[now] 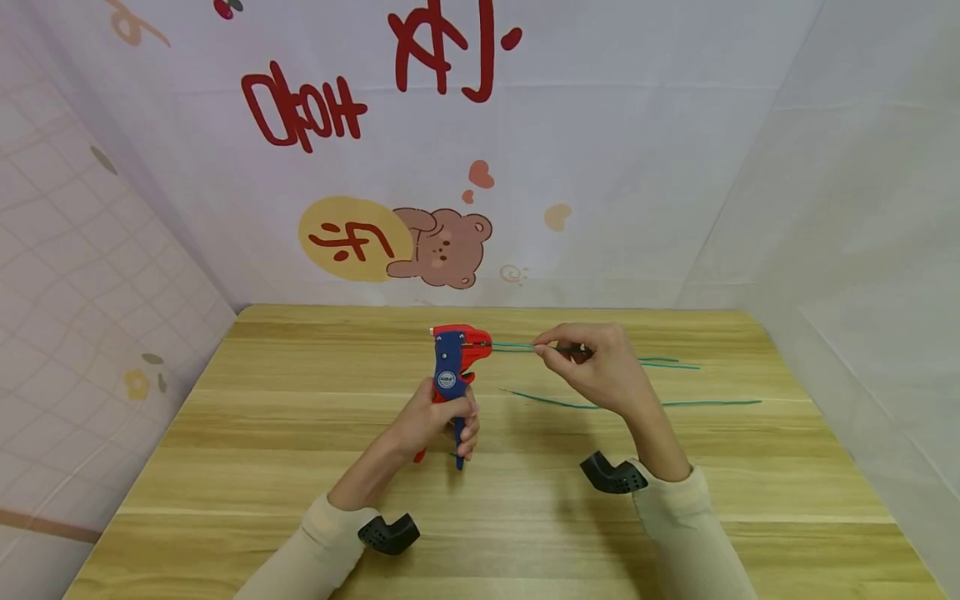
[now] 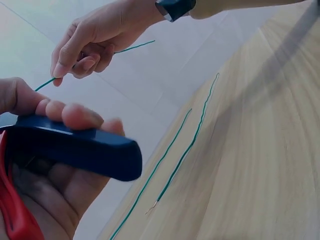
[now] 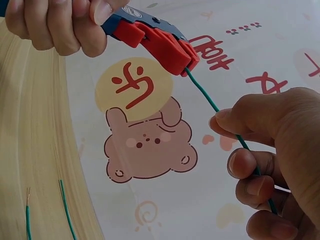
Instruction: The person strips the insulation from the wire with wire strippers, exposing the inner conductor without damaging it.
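- Head view: left hand (image 1: 444,410) grips the wire stripper (image 1: 448,358), right hand (image 1: 603,360) pinches a green wire (image 3: 203,92) running into its mouth!
- Out on the surface (image 1: 300,467), a copper-tipped wire (image 3: 28,220) looks done; the held one, mid-job.
- Its tip's hidden inside the tool; a third wire (image 3: 67,210) has an end hard to read.
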Demonstrator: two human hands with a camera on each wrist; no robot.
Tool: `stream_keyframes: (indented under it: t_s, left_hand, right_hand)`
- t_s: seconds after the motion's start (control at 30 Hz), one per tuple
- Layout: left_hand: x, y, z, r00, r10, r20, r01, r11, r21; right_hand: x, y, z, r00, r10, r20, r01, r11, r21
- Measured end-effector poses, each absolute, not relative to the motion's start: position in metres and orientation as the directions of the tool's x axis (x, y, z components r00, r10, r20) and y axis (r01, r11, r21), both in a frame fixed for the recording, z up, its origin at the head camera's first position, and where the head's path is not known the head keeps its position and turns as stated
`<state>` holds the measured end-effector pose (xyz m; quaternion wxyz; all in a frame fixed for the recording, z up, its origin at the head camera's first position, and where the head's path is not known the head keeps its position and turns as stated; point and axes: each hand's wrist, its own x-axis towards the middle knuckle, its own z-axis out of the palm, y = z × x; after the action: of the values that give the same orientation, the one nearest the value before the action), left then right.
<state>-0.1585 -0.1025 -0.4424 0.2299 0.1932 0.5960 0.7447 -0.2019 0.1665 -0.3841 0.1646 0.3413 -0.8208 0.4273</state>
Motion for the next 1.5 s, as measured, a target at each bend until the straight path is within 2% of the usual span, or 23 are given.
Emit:
stream_keyframes:
  t_s: [0.63, 0.9, 1.3, 1.5]
  left_hand:
    - [-0.154, -0.093, -0.447, -0.780, 0.625, 0.006, -0.216, -0.278, 0.936]
    - [-0.152, -0.089, -0.443, -0.794, 0.608, 0.013, -0.196, -0.277, 0.941]
    - [-0.148, -0.083, -0.447, -0.800, 0.600, -0.006, -0.250, -0.324, 0.913]
    - [-0.148, -0.081, -0.447, -0.826, 0.561, -0.042, -0.247, -0.294, 0.924]
  right_hand:
    - [-0.203, 0.168, -0.382, -0.707, -0.410, 0.576, -0.707, 0.382, -0.595]
    - [-0.204, 0.166, -0.386, -0.706, -0.382, 0.597, -0.708, 0.375, -0.598]
    - [-0.208, 0.163, -0.393, -0.703, -0.373, 0.606, -0.711, 0.366, -0.600]
    - [-0.208, 0.161, -0.392, -0.695, -0.359, 0.623, -0.719, 0.357, -0.596]
